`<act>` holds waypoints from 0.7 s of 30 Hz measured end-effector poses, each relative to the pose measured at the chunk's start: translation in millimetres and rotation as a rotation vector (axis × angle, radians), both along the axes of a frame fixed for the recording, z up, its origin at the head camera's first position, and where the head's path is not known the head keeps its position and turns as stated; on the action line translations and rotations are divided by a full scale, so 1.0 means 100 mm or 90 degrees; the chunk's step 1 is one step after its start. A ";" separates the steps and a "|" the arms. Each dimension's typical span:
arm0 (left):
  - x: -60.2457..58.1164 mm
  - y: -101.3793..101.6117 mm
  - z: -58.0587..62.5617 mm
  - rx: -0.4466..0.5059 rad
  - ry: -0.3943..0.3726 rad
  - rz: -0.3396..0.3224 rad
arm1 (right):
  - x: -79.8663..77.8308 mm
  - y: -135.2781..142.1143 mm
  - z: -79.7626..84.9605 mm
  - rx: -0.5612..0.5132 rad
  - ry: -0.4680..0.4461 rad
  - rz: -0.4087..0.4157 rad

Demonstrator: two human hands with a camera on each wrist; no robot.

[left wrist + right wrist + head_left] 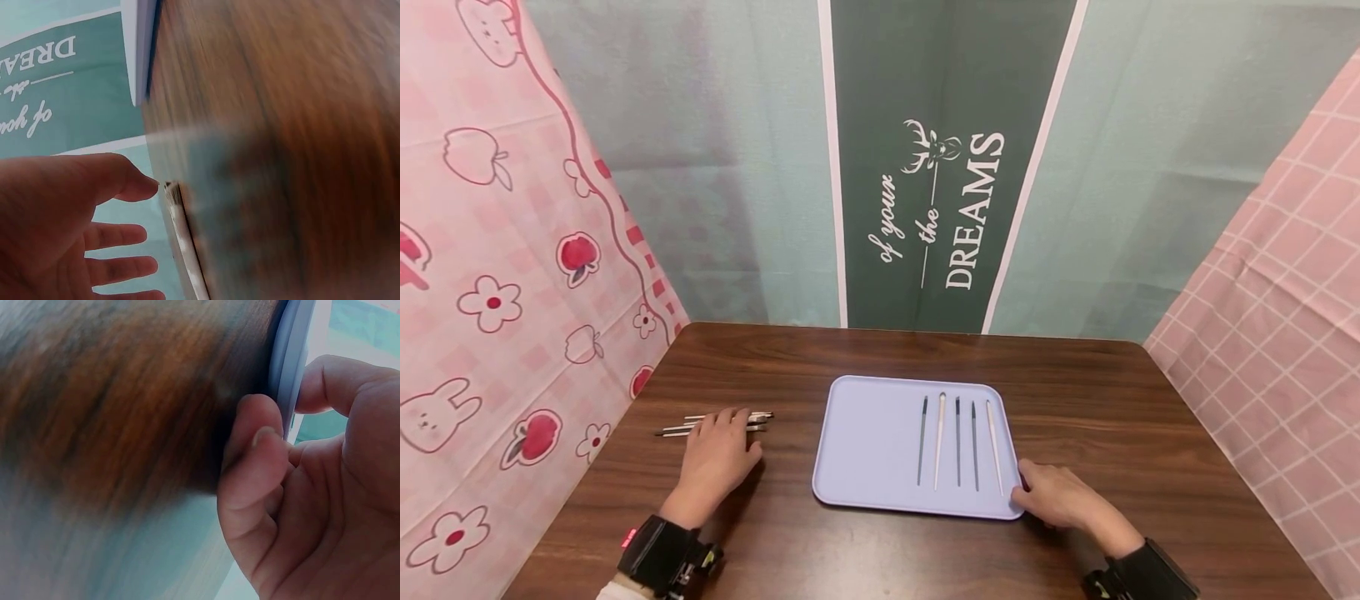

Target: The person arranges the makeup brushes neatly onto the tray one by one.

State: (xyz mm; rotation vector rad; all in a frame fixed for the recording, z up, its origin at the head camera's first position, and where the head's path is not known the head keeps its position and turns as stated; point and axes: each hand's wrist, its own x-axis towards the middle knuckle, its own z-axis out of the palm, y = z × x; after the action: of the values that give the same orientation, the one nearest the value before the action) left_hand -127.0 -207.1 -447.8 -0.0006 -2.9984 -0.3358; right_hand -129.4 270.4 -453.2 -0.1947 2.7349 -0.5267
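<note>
A lilac tray (872,442) lies on the table, with several slim brushes (958,442) side by side on its right half, dark and pale handles among them. My right hand (1060,496) grips the tray's near right corner. In the right wrist view, the thumb lies over the tray rim (290,362) and the other fingers curl beneath it. Over a loose bunch of brushes (673,432) on the left, my left hand (718,454) is spread and partly hides them. The left wrist view shows its thumb apart from the fingers, close to a brush (181,231), gripping nothing.
The brown wooden table (790,562) has rounded far corners. A green curtain with lettering (955,208) hangs behind it, and pink patterned cloths (497,333) close in both sides. Bare wood lies between the left brushes and the tray.
</note>
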 end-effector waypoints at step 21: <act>0.08 -0.27 -0.05 -0.011 0.000 -0.022 | 0.03 0.00 -0.03 -0.007 0.016 -0.002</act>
State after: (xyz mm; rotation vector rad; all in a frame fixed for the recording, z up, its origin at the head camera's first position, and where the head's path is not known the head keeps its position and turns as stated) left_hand -118.6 -233.8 -453.0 -0.0550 -3.0044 -0.3126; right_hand -126.9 270.5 -455.7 -0.2013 2.7576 -0.5447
